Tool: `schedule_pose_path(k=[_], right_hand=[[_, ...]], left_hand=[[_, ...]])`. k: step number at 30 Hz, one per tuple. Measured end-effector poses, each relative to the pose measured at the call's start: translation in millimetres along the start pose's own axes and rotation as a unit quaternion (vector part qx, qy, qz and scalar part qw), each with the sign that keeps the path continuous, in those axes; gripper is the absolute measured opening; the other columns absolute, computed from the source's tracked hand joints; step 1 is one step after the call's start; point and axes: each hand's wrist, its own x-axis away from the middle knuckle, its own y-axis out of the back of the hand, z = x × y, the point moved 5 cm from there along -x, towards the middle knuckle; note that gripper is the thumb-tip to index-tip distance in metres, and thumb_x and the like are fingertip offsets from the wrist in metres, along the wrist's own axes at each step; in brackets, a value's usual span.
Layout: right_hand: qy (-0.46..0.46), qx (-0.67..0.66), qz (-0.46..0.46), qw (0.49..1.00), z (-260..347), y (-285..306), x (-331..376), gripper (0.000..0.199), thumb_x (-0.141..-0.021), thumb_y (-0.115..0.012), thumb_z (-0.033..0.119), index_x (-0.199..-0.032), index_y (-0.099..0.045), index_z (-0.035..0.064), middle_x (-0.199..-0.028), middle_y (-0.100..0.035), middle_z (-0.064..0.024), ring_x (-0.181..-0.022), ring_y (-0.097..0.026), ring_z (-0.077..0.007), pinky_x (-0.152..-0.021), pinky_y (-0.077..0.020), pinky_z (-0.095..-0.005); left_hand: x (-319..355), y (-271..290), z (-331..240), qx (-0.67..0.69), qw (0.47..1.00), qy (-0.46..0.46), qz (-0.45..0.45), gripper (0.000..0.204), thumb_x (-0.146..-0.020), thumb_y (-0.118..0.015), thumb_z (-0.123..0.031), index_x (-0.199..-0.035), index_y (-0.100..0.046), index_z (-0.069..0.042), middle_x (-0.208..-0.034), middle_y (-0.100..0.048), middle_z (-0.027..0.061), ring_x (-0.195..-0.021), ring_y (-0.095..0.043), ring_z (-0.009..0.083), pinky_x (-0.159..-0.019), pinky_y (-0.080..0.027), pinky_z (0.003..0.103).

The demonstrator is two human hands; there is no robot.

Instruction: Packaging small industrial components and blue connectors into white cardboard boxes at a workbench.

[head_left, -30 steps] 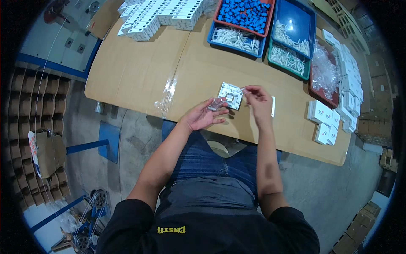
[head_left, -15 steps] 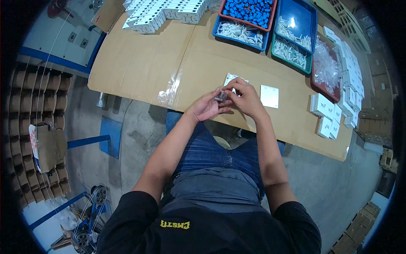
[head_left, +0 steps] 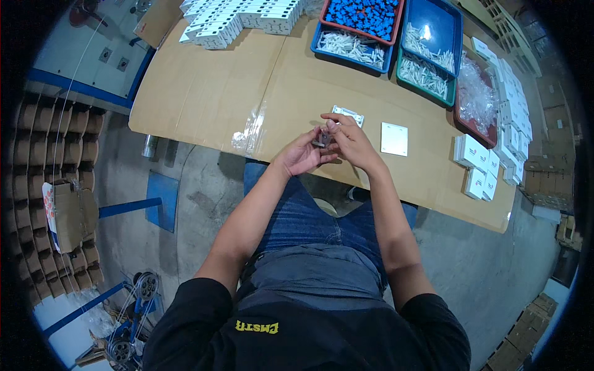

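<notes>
My left hand (head_left: 301, 154) and my right hand (head_left: 349, 141) meet over the near part of a cardboard-covered table (head_left: 210, 93). Together they pinch a small grey part (head_left: 323, 137) between the fingertips. Just beyond the hands a white square switch module (head_left: 348, 115) lies on the table, partly hidden by my right fingers. A flat white square cover plate (head_left: 394, 139) lies to the right of my right hand, untouched.
At the far edge stand a blue tray of white pieces (head_left: 351, 47), a red tray of blue parts (head_left: 365, 13), a blue tray (head_left: 433, 34) and a green tray (head_left: 426, 75). White housings (head_left: 238, 17) pile up far left. Small white boxes (head_left: 482, 164) sit right. Cardboard racks (head_left: 55, 161) line the floor left.
Both hands drew back from the white module toward the table's near edge and closed together on the small grey part. The white cover plate now lies uncovered beside my right hand.
</notes>
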Motion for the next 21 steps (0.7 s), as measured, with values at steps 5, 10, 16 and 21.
schedule_pose_path(k=[5,10,16,21], right_hand=[[0.021,-0.033,0.011,0.999,-7,1,-3,0.037,-0.108,-0.050,0.028,-0.110,-0.071,-0.0018,-0.134,-0.061,-0.0089,-0.116,-0.058,-0.0213,-0.099,-0.0470,-0.0327],[0.033,-0.048,0.015,0.998,-5,7,-5,0.031,-0.106,-0.054,0.023,-0.110,-0.071,-0.0027,-0.124,-0.068,-0.0071,-0.107,-0.063,-0.0141,-0.091,-0.0508,-0.0291],[0.016,0.039,-0.141,0.989,-43,101,-31,0.024,-0.099,-0.065,0.020,-0.111,-0.072,0.0009,-0.098,-0.075,-0.0103,-0.090,-0.069,-0.0163,-0.081,-0.0538,-0.0301],[0.033,0.217,-0.351,0.910,-74,232,-50,0.022,-0.095,-0.066,0.019,-0.108,-0.074,0.0036,-0.099,-0.074,-0.0168,-0.088,-0.073,-0.0291,-0.077,-0.0555,-0.0379]], left_hand=[[-3,-2,1,-0.005,1.000,0.015,0.004,0.045,-0.106,-0.051,-0.044,-0.133,-0.059,-0.009,-0.125,-0.067,0.0129,-0.117,-0.064,0.0276,-0.106,-0.049,0.049],[-2,4,0,-0.009,1.000,0.013,-0.012,0.046,-0.106,-0.049,-0.042,-0.137,-0.057,-0.009,-0.127,-0.065,0.0112,-0.114,-0.064,0.0254,-0.107,-0.047,0.049],[2,2,-4,0.007,0.999,0.032,-0.006,0.055,-0.107,-0.049,-0.042,-0.149,-0.046,-0.007,-0.132,-0.062,0.0117,-0.113,-0.063,0.0253,-0.106,-0.047,0.046],[-1,-4,-2,0.006,0.999,0.049,0.019,0.055,-0.107,-0.049,-0.041,-0.148,-0.045,-0.006,-0.130,-0.063,0.0103,-0.113,-0.062,0.0249,-0.106,-0.046,0.045]])
